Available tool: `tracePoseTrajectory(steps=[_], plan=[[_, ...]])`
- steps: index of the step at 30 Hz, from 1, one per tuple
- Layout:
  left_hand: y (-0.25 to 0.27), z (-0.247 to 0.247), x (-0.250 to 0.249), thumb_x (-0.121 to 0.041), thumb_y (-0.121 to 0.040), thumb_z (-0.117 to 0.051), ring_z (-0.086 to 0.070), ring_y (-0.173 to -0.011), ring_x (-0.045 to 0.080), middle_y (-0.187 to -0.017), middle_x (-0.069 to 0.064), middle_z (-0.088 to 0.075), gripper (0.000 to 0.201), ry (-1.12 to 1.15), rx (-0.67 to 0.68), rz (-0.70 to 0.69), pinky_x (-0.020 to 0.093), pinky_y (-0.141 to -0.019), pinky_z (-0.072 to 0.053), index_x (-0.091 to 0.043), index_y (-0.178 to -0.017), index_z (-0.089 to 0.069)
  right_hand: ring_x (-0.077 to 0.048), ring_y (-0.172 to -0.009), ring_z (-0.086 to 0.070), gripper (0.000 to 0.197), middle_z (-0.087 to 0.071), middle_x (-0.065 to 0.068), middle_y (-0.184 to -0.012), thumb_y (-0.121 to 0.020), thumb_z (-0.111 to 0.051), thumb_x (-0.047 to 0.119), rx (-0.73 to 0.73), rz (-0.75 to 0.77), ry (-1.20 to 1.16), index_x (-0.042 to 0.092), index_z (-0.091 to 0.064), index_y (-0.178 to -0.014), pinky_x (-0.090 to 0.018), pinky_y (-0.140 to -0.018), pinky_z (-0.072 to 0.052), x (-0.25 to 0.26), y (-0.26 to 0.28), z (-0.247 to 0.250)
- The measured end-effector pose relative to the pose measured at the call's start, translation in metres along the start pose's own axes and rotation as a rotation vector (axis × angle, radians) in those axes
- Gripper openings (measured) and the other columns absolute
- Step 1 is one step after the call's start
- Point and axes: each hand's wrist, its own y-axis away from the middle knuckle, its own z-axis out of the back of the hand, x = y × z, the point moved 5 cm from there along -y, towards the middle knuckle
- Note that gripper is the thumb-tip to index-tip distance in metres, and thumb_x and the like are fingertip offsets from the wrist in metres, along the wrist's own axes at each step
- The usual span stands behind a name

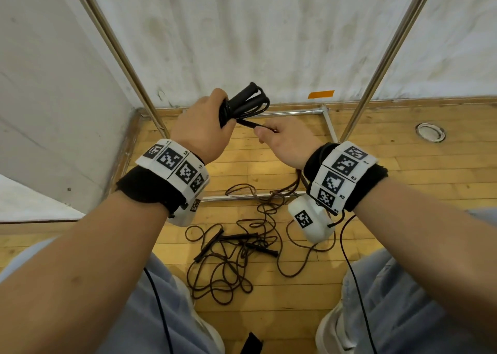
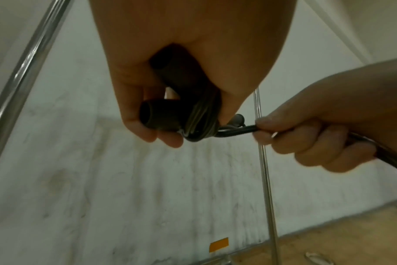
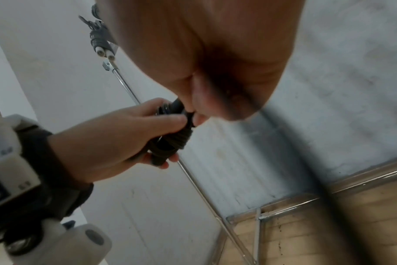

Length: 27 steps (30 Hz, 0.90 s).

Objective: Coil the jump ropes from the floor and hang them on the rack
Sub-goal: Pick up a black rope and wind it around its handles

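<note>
- At about nine o'clock of the head view's centre, the left hand (image 1: 200, 130) has its fingers (image 2: 147, 123) curled round the coiled jump rope (image 1: 243, 103), two black handles bunched together with several turns of cord wound across them.
- Just beside it, at three o'clock, the right hand (image 1: 286, 141) pinches the free cord end (image 2: 236, 130) between thumb and curled fingers, drawn taut from the bundle.
- To do this wrap well, I judge the cord should stay under tension, each turn lying snug beside the last, and the tail tucked under a turn so the coil holds when hung.
- Down at six o'clock, more loose jump ropes (image 1: 231, 248) lie tangled on the wooden floor (image 1: 403, 165), not yet coiled.
- Metal rack (image 1: 121, 55) uprights rise at eleven and one o'clock; its base rail crosses the tangle, so cords may snag there.
- An orange tape patch (image 1: 320, 94) sits on the wall at one o'clock.
</note>
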Motion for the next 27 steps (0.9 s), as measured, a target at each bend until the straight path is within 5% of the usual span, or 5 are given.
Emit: tracePoseTrajectory(steps=[8,13,17,22,27], plan=[[0.009,-0.029,-0.007,-0.038,-0.091,-0.055,-0.049,-0.063,0.012,-0.084,-0.008,-0.055,0.021,-0.135,0.279,-0.055,0.026,-0.049,-0.032,-0.029,-0.107,-0.045,-0.01,-0.059,-0.044,0.029,-0.049,0.005,-0.066,-0.099,-0.039,0.03,0.134,0.177,0.34,0.016,-0.059,-0.083,-0.024,-0.052,-0.031,0.014,0.003,0.001],[0.017,-0.037,-0.019,-0.035,-0.087,-0.061,-0.06,-0.087,0.019,-0.098,-0.008,-0.064,0.032,-0.099,0.392,-0.139,0.038,-0.074,-0.052,-0.034,-0.117,-0.048,-0.008,-0.061,-0.045,0.028,-0.048,0.011,-0.065,-0.099,-0.039,0.032,0.022,0.232,0.367,0.022,-0.058,-0.079,-0.025,-0.055,-0.031,0.016,0.004,0.005],[0.021,-0.033,-0.03,-0.036,-0.085,-0.061,-0.062,-0.085,0.018,-0.097,-0.008,-0.066,0.037,-0.034,0.37,-0.208,0.039,-0.075,-0.054,-0.033,-0.12,-0.048,-0.01,-0.064,-0.047,0.031,-0.054,0.007,-0.07,-0.097,-0.042,0.033,-0.106,0.231,0.355,0.018,-0.061,-0.08,-0.02,-0.055,-0.031,0.014,0.001,0.014],[0.025,-0.025,-0.037,-0.063,-0.078,-0.061,-0.06,-0.076,0.012,-0.084,-0.015,-0.06,0.049,0.052,0.263,-0.185,0.031,-0.067,-0.052,-0.032,-0.115,-0.054,-0.013,-0.062,-0.05,0.035,-0.056,0.004,-0.066,-0.092,-0.049,0.042,-0.181,0.206,0.288,0.017,-0.064,-0.072,-0.023,-0.054,-0.033,0.016,-0.004,0.026],[0.028,-0.023,-0.041,-0.057,-0.084,-0.057,-0.057,-0.071,0.016,-0.069,-0.016,-0.052,0.028,-0.003,0.25,-0.214,0.031,-0.061,-0.045,-0.032,-0.09,-0.046,-0.014,-0.048,-0.043,0.048,-0.046,0.001,-0.053,-0.079,-0.064,0.053,-0.217,0.12,0.203,0.008,-0.062,-0.063,-0.024,-0.047,-0.033,0.009,-0.013,0.044]])
